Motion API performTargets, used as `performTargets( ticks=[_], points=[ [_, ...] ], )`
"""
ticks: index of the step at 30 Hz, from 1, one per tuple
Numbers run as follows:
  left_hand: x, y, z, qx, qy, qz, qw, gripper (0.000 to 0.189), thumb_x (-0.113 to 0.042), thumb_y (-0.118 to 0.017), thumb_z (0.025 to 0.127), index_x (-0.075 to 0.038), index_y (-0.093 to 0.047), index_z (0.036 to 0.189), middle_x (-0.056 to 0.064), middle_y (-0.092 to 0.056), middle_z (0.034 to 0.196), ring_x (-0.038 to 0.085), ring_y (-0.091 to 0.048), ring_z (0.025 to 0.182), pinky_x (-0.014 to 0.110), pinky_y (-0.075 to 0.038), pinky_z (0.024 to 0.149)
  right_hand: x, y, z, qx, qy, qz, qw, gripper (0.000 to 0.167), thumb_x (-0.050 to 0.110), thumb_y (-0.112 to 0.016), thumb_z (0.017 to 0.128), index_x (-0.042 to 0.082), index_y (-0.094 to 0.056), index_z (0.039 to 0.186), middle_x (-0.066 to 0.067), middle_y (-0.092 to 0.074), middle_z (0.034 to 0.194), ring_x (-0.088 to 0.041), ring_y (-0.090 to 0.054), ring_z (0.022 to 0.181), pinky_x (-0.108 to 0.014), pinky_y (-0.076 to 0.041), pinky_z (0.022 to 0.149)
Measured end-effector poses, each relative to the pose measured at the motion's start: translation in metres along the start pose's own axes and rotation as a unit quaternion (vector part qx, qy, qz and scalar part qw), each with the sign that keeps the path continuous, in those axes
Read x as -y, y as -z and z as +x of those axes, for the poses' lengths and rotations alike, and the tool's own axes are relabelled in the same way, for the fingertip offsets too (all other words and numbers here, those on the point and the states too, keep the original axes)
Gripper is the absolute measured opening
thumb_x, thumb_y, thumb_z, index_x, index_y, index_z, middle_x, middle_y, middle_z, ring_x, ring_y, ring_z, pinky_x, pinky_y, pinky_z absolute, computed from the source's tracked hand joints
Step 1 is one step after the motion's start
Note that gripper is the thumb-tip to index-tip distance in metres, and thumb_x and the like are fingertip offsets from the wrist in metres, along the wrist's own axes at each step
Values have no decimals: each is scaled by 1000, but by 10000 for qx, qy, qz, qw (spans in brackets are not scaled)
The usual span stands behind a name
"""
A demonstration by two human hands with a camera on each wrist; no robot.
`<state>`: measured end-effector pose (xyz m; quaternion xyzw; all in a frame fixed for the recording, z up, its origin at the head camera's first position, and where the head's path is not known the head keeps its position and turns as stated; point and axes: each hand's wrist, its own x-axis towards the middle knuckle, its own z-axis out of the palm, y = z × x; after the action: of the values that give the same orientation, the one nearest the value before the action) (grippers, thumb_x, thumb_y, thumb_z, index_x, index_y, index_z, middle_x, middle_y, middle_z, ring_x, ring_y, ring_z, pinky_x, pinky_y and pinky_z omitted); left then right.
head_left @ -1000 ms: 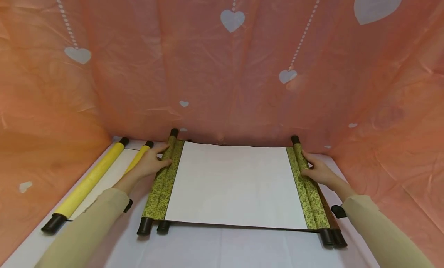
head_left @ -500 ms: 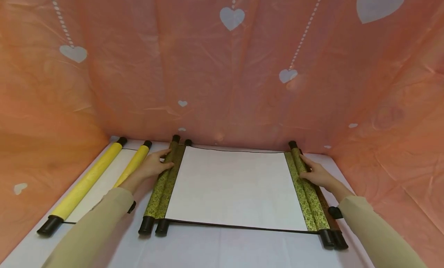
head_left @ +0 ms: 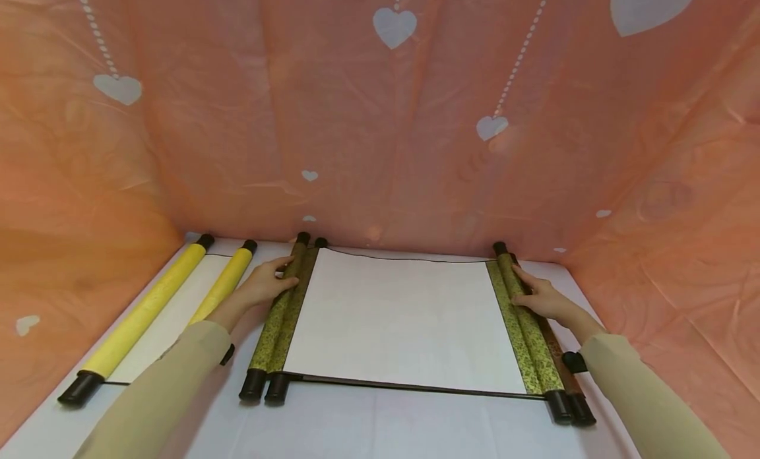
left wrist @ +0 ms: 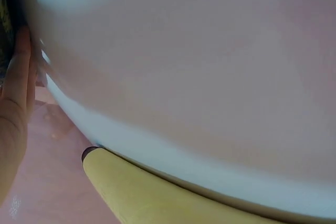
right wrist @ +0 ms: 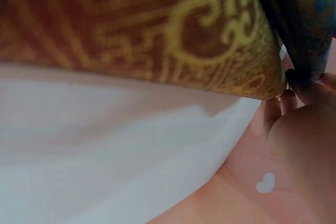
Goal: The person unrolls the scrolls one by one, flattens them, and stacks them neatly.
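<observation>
A hanging scroll with a white sheet (head_left: 404, 314) lies partly unrolled, its green-gold rollers capped in black. My left hand (head_left: 267, 281) grips the scroll's left roller (head_left: 267, 343), thumb on the near side and fingers beyond. On the right roller (head_left: 537, 343), my right hand (head_left: 546, 302) holds on in a similar way. Beneath the scroll is another one: its brown-red patterned roller (head_left: 565, 363) shows along the right side, and a second black cap (head_left: 277, 388) sticks out at the left. The right wrist view shows that red-gold roller (right wrist: 157, 30) large, beside my fingers.
A yellow scroll (head_left: 142, 310) lies partly unrolled on the white tabletop (head_left: 332, 426) at the left, under my left forearm. Another black end (head_left: 574, 361) shows by my right sleeve. A pink-orange heart-printed sheet (head_left: 356, 129) rises behind the table.
The scroll's far edge has come down toward me, and it now lies lower over the scroll beneath, whose far left cap shows. Both hands keep their hold; in the last half second little moves.
</observation>
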<state>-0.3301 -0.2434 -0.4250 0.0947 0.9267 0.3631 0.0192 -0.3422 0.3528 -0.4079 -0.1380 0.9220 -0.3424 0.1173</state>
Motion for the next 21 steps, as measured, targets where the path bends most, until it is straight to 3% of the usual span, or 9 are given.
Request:
performTargets(
  ticks=[8, 14, 21],
  points=[
    [1, -4, -1, -54, 6, 71, 10000, 66, -25, -63, 106, 8, -37, 157, 37, -44, 151, 53, -54, 129, 56, -53, 97, -4, 0, 1, 64, -114, -379, 9992, 84, 22, -64, 104, -2, -10, 165, -42, -10, 162, -65, -2, 146, -78, -20, 111],
    [-1, -8, -3, -232, -31, 213, 9995, 61, -26, -67, 104, 6, -47, 152, 36, -54, 142, 49, -60, 124, 53, -55, 94, -5, -1, -2, -42, -69, -665, 9978, 86, 19, -69, 101, -8, -16, 162, -43, -17, 159, -66, -10, 143, -77, -24, 110],
    [-3, -11, -4, -460, -56, 411, 9981, 55, -20, -68, 102, 8, -52, 146, 34, -63, 130, 48, -65, 116, 51, -58, 88, 1, -4, -4, -175, 258, -916, 9953, 89, 13, -75, 95, -12, -20, 160, -43, -21, 159, -63, -21, 144, -73, -28, 111]
  ],
)
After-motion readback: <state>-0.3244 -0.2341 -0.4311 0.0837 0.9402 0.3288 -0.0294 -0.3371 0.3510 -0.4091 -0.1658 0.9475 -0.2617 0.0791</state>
